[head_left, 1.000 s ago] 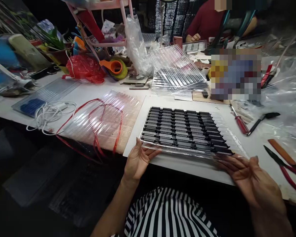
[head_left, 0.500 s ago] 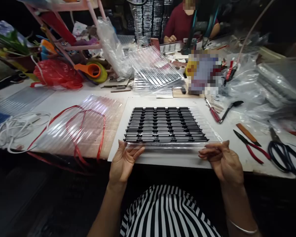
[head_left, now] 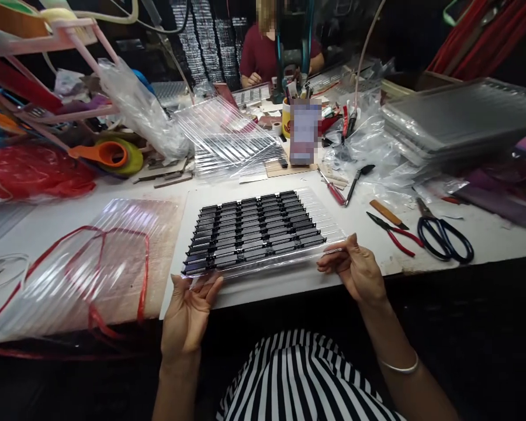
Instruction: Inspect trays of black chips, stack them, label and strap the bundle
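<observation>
A clear ridged plastic tray (head_left: 322, 219) holds rows of black comb-edged parts (head_left: 249, 231); its right-hand strip has none. My left hand (head_left: 188, 313) grips the near left corner, thumb on top and fingers beneath. On the near right corner my right hand (head_left: 355, 269) pinches the rim the same way, its fingertips partly under the plastic. The near edge looks slightly raised over the white board (head_left: 175, 286); whether the far edge rests on the board I cannot tell.
Left of the board lies another clear ridged tray (head_left: 114, 257) with red ribbon (head_left: 142, 280) across it. Clear trays (head_left: 228, 131) are stacked behind. Pliers (head_left: 397, 234), scissors (head_left: 442, 234) and a screwdriver (head_left: 333, 187) lie to the right. A person (head_left: 258, 52) sits across the table.
My view has swung to the right, so the table's things appear further left. Both hands keep hold of the tray, which now looks turned, its left near corner closer to me.
</observation>
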Action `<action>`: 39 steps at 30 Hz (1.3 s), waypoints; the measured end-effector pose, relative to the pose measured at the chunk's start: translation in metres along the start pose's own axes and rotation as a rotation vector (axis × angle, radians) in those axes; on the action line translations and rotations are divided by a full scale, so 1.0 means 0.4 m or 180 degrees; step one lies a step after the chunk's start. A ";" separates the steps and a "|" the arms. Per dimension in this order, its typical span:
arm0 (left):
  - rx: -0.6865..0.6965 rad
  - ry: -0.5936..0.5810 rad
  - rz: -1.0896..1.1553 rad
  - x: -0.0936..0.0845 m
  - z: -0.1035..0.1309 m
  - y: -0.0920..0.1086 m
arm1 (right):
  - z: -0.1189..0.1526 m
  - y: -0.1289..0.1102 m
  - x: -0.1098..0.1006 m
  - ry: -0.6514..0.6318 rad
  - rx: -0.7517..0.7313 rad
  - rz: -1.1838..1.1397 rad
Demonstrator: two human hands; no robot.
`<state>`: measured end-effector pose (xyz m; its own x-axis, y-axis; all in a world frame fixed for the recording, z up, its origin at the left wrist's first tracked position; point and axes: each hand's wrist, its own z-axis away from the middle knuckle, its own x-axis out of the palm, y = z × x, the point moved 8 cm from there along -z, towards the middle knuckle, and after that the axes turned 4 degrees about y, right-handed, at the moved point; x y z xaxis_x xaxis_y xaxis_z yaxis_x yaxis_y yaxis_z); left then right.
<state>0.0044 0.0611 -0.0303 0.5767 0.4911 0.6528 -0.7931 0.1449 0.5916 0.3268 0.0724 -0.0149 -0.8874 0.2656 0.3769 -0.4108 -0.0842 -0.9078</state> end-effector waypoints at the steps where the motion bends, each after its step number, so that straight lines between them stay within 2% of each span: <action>1: 0.0010 -0.0049 -0.0004 0.000 -0.001 0.001 | 0.000 -0.001 0.001 -0.0014 0.0001 -0.0012; 11: -0.0024 -0.0591 -0.0030 -0.018 -0.028 -0.002 | -0.007 -0.004 0.010 -0.0030 0.0026 -0.0198; 14: -0.0014 -0.0409 -0.0055 -0.019 -0.029 0.000 | -0.005 -0.014 0.009 -0.0035 0.0024 -0.0173; 18: -0.0027 0.0166 -0.0043 -0.019 -0.004 0.007 | 0.053 -0.004 0.017 0.0015 0.0198 0.0090; 23: 0.0522 0.0087 -0.0090 0.010 0.027 0.054 | 0.207 0.140 0.090 -0.0766 0.1262 0.0422; 25: 0.0818 0.0242 -0.0153 0.004 0.032 0.075 | 0.259 0.174 0.108 -0.1238 0.1485 0.0950; 27: 0.1019 0.0443 -0.0310 -0.006 0.042 0.082 | 0.284 0.162 0.115 -0.1907 0.1292 0.1812; 29: 0.1063 0.0526 -0.0503 -0.010 0.061 0.065 | 0.256 0.110 0.101 -0.2203 0.0813 0.2511; 31: 0.0953 0.0408 -0.0671 -0.003 0.090 0.019 | 0.163 0.027 0.067 -0.1727 0.0174 0.2816; 33: 0.0713 0.0205 -0.0860 0.009 0.127 -0.052 | 0.052 -0.062 0.043 -0.1014 -0.0743 0.3097; 34: 0.0608 0.0128 -0.0976 0.014 0.146 -0.088 | 0.004 -0.092 0.044 -0.0793 -0.1188 0.3358; 35: 0.0573 0.0055 -0.1067 0.019 0.165 -0.117 | -0.038 -0.103 0.055 -0.0733 -0.1494 0.3685; 37: 0.0618 -0.0059 -0.1176 0.026 0.193 -0.147 | -0.103 -0.094 0.083 -0.0799 -0.1760 0.4245; 39: 0.0715 -0.0096 -0.1179 0.023 0.199 -0.134 | -0.125 -0.081 0.105 -0.0868 -0.1817 0.4632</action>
<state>0.0679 -0.0105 -0.0184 0.8225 0.4154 0.3886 -0.4710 0.1144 0.8747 0.3133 0.1344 0.0214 -0.4707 0.1051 -0.8760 0.8611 0.2713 -0.4301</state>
